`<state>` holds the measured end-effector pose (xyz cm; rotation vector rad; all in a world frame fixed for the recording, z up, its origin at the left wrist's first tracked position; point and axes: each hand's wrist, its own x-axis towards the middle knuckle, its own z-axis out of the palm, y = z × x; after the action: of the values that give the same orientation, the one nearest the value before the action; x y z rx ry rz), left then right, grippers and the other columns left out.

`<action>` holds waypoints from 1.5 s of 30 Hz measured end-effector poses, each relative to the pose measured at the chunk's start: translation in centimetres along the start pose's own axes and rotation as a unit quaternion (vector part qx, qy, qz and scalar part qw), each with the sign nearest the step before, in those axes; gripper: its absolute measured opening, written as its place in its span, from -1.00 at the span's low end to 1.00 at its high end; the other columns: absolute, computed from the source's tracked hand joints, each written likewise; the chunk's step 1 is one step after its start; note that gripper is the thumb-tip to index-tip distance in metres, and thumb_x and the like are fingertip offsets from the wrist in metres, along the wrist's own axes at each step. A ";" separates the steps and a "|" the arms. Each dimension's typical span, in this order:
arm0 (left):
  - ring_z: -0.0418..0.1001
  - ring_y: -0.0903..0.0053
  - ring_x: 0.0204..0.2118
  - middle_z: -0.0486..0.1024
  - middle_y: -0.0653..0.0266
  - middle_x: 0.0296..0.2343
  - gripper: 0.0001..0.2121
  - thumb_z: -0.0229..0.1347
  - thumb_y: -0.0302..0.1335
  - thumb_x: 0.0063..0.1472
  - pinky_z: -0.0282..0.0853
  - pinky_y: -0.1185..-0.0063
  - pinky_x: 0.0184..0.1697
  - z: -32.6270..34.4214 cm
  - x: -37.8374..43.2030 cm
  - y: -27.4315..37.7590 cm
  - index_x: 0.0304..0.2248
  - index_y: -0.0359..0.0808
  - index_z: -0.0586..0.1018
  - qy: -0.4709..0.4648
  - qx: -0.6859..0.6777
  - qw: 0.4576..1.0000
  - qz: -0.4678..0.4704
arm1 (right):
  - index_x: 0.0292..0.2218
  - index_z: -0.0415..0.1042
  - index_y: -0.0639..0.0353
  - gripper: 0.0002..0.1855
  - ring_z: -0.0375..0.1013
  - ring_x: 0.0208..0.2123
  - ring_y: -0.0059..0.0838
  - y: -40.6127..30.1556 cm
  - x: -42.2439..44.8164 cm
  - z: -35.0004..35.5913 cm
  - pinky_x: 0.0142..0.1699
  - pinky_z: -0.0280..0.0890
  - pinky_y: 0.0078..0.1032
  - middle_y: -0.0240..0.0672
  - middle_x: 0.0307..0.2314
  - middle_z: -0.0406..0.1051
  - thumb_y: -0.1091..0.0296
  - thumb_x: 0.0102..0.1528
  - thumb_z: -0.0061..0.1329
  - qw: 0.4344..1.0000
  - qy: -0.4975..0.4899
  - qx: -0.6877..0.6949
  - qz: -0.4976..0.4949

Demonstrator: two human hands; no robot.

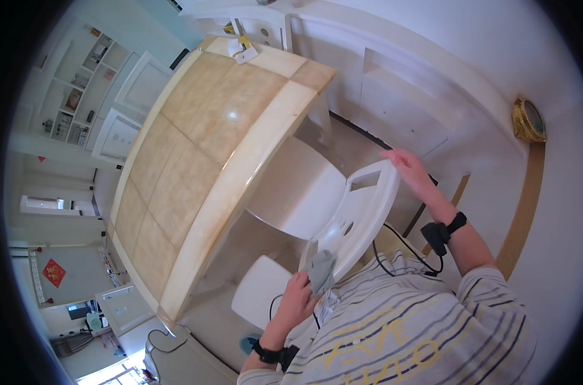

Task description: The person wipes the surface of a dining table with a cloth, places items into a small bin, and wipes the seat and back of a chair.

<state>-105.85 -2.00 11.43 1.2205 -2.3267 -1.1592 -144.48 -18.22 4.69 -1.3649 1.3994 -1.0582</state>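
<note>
A white chair (363, 216) with cut-outs in its backrest stands right before me, its seat reaching under the edge of a table with a tan tiled top (190, 139). My left hand (298, 298) grips a grey-green cloth (321, 272), which lies against the near left end of the backrest. At the backrest's far right corner is my right hand (407, 168), its fingers extended over the top edge and no object held in them. Black bands with small dark devices are on both wrists.
A second white seat (260, 291) is left of the chair. White cabinets (397, 106) line the wall at the right. A small card with packaging (243, 50) lies on the table's far end. A gold-wrapped round item (529, 120) stands at the far right.
</note>
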 end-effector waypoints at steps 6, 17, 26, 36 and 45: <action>0.24 0.10 0.13 0.32 0.04 0.06 -0.57 0.13 -0.59 -0.02 0.24 0.34 0.14 1.1 2.4 4.0 -0.07 -0.34 0.48 0.001 -0.008 0.999 -0.052 | -0.03 0.48 0.10 -0.59 0.42 -0.11 -0.44 -2.3 3.6 -2.8 0.04 0.26 -0.50 -0.31 -0.16 0.50 0.08 0.22 -0.15 0.964 -0.220 -0.056 0.137; 0.42 0.51 -0.26 0.51 0.30 -0.31 -0.74 -0.02 -0.35 0.33 0.29 0.56 -0.12 5.6 20.3 9.1 -0.17 -0.39 0.51 0.317 -0.362 0.805 -0.348 | 0.03 0.39 0.17 -0.60 0.43 -0.07 -0.39 -1.2 12.3 -8.9 0.03 0.30 -0.46 -0.22 -0.12 0.47 0.15 0.28 -0.18 0.948 -0.313 0.044 0.044; 0.39 0.06 0.00 0.44 -0.07 -0.08 -0.61 0.07 -0.45 0.23 0.31 0.39 0.03 6.8 48.3 15.3 0.02 -0.40 0.38 0.319 -0.116 0.941 0.004 | -0.07 0.43 0.20 -0.73 0.38 -0.27 -0.53 -6.5 16.5 -27.8 -0.11 0.27 -0.61 -0.31 -0.24 0.46 0.37 0.23 -0.16 0.995 0.087 0.011 -0.038; -0.08 0.02 0.29 -0.02 -0.06 0.23 -0.36 0.23 -0.32 0.07 -0.07 0.05 0.25 13.6 61.8 16.9 0.12 -0.34 0.29 0.020 0.092 0.982 0.164 | 0.11 0.28 0.15 -0.48 0.03 0.25 -0.08 4.2 16.6 -33.7 0.27 -0.03 -0.11 -0.01 0.15 0.13 0.20 0.15 -0.06 0.884 0.048 -0.460 -0.070; 0.13 0.03 0.19 0.10 -0.11 0.18 -0.45 0.23 -0.40 0.07 0.14 0.30 0.20 6.6 58.7 9.4 0.06 -0.33 0.39 0.091 0.052 0.992 0.075 | 0.25 -0.05 0.25 -0.18 -0.19 0.32 -0.12 2.8 21.2 -26.8 0.34 -0.28 -0.05 0.00 0.26 -0.13 0.19 0.08 0.00 0.799 0.041 -0.597 -0.055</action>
<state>-150.60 -41.50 7.22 1.1123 -2.3204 -0.8509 -171.19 -39.52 7.82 -2.2877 2.2087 -0.1616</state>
